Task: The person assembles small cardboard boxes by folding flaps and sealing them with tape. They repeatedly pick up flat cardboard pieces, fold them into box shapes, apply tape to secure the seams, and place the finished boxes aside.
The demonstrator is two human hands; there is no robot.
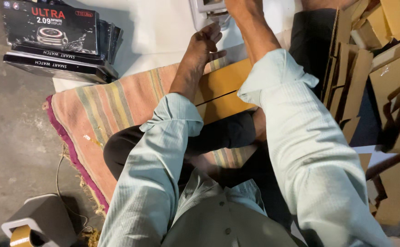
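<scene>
Hands (204,43) reach a small grey-white device (207,10); edges cropped.

A stack of flat black retail boxes (55,39) stands at the far left, partly on the grey concrete floor (12,132) and partly against a white sheet (154,32) spread over the far middle. The top box shows a picture of a watch. A striped woven mat (103,107) in faded orange, pink and green, edged in magenta with frayed fringe, lies from the left toward the middle. At the near left corner sits a grey tape dispenser (39,219) with a roll of brown packing tape (21,235), and a thin cable (65,187) curls on the floor beside it. Along the right side, folded brown cardboard pieces (383,77) lie heaped in a loose pile.
</scene>
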